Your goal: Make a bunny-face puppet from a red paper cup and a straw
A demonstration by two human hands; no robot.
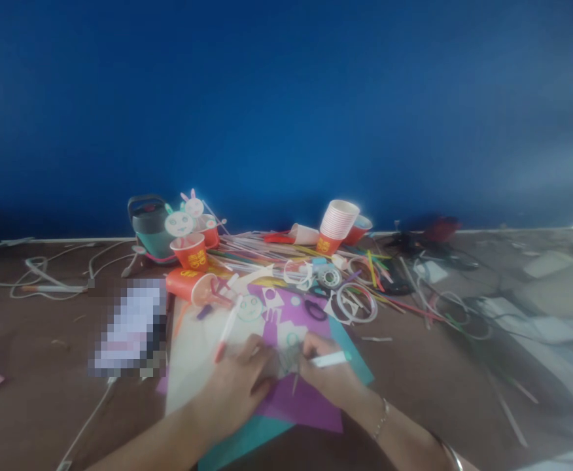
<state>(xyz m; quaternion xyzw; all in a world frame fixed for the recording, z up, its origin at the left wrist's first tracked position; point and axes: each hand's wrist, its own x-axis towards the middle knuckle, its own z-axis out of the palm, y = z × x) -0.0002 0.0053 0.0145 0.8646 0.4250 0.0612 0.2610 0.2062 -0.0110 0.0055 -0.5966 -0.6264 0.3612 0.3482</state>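
Observation:
My left hand (242, 379) rests over the papers with its fingers bent, at the left edge of a small white paper (291, 335) that bears a green drawn ring. At that paper's right side, my right hand (328, 369) is closed round a white marker (333, 359) with a green end, which points to the right. A thin pointed item shows below the fingers, too blurred to name. Beneath lie purple paper (311, 405), teal paper (252, 439) and a pale sheet (188, 360). A white marker with a red end (227, 330) lies beside my left hand.
Red paper cups (191, 288) and bunny cutouts (179, 224) stand back left, near a lidded container (153, 229). Stacked cups (338, 219), coloured strips (247, 245) and a tape dispenser (328, 277) lie farther back. A pixelated phone-like object (129, 327) and cables are at left.

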